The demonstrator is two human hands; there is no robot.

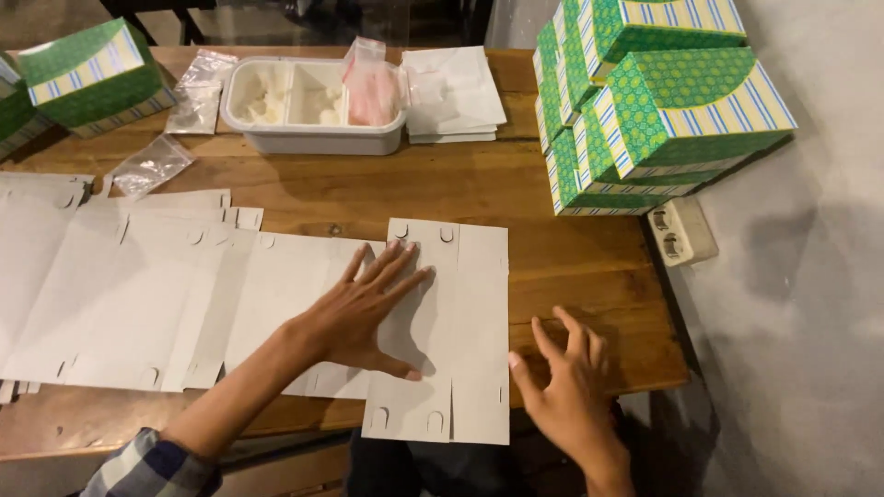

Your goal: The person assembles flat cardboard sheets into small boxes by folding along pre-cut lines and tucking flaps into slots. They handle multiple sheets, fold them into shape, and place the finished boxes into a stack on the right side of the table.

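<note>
Overhanging near table edge (589, 276): flat white carton blank (460, 313), bare wood to its right. Left hand (364, 313) pressed flat on blank, fingers spread, gripping nothing. Right hand (566, 387) open, empty, just beside blank's right edge.

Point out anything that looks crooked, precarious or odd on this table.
The stack of green patterned boxes leans, its top boxes tilted and jutting past the table's right edge. The flat white carton blank under the left hand overhangs the near edge.
</note>
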